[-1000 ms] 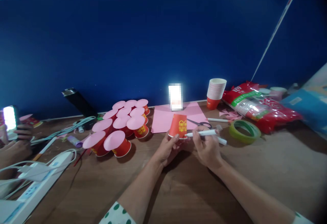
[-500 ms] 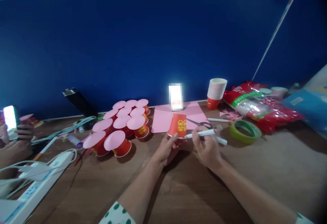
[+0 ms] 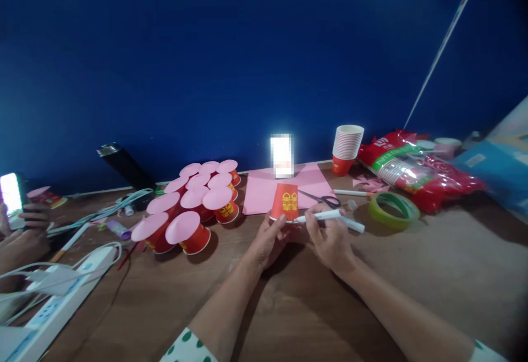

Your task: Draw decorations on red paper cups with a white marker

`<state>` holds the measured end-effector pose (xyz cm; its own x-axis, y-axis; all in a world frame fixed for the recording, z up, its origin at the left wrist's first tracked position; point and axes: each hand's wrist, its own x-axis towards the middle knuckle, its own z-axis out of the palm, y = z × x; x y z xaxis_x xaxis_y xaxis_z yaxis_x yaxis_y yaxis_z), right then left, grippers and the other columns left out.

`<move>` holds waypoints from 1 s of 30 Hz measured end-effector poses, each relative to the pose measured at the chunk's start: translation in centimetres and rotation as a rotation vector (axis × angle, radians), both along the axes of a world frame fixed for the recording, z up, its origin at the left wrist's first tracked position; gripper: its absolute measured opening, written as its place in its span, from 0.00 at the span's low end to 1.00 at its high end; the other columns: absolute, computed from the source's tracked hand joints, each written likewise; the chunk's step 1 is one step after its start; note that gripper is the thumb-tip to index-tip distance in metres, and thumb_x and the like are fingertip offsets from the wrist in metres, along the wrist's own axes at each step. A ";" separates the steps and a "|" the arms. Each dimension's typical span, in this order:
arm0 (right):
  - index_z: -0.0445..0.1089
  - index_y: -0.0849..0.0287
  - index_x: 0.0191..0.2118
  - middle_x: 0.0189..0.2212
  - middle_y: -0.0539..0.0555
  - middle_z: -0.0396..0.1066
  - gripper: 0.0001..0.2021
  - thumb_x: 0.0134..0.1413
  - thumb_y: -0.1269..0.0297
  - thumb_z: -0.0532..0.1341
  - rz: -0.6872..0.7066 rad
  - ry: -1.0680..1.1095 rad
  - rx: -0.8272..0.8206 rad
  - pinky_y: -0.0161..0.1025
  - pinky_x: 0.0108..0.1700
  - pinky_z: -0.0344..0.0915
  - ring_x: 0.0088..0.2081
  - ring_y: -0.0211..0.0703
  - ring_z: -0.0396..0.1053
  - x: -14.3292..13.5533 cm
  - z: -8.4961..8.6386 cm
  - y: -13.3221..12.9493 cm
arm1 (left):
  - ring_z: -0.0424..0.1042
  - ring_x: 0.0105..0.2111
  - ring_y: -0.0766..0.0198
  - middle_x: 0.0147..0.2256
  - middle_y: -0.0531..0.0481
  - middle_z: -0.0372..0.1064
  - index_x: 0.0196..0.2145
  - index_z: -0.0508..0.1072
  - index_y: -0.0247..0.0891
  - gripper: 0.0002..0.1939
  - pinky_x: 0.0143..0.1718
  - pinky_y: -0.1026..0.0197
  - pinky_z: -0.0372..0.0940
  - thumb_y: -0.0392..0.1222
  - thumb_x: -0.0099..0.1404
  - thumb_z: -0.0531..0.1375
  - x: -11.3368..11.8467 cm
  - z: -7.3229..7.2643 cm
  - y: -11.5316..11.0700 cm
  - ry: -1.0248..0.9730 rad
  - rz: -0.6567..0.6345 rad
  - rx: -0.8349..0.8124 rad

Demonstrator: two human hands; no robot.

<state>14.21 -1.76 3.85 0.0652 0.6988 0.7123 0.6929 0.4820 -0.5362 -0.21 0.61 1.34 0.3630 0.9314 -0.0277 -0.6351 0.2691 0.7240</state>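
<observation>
My left hand (image 3: 269, 241) is closed round the rim of an upside-down red paper cup (image 3: 284, 201) with yellow characters on it. A white pen (image 3: 325, 215) is pinched in my right hand (image 3: 330, 238), its tip close to the cup's rim; whether it touches I cannot tell. Behind the cup, pink paper (image 3: 258, 191) lies on the table with dark scissors (image 3: 330, 201) at its right edge. A second white stick-like item (image 3: 355, 225) lies just beyond my right hand. Several red cups with pink discs on top (image 3: 183, 227) stand to the left.
Green tape roll (image 3: 394, 212), stacked cups (image 3: 347, 150) and red plastic packs (image 3: 404, 169) are on the right. A bright phone (image 3: 282, 155) stands at the back. On the left are a black bottle (image 3: 126, 165), a power strip (image 3: 70, 296) and another person's hand (image 3: 20, 243).
The view has shifted slightly, moving most things a little left in the picture. My right hand and the pen have come slightly nearer the cup.
</observation>
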 end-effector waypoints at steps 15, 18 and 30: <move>0.64 0.58 0.27 0.22 0.51 0.68 0.12 0.60 0.63 0.51 -0.066 -0.007 0.032 0.37 0.33 0.60 0.25 0.40 0.65 0.4 0.4 0.1 | 0.73 0.42 0.54 0.43 0.40 0.72 0.46 0.68 0.35 0.18 0.46 0.53 0.65 0.42 0.59 0.62 -0.2 0.4 -0.2 0.057 -0.069 -0.022; 0.64 0.58 0.28 0.22 0.51 0.68 0.12 0.60 0.62 0.51 -0.073 -0.018 0.035 0.38 0.34 0.60 0.26 0.41 0.65 0.5 0.4 0.2 | 0.73 0.42 0.54 0.43 0.40 0.72 0.46 0.68 0.35 0.18 0.46 0.52 0.64 0.42 0.59 0.62 -0.1 0.3 -0.2 0.049 -0.065 -0.021; 0.63 0.57 0.28 0.23 0.52 0.69 0.11 0.60 0.63 0.51 -0.008 0.007 -0.037 0.39 0.35 0.61 0.28 0.42 0.66 0.2 0.2 0.1 | 0.73 0.37 0.60 0.41 0.46 0.72 0.51 0.64 0.42 0.24 0.45 0.53 0.64 0.44 0.57 0.64 0.0 0.5 -0.2 0.015 0.002 -0.002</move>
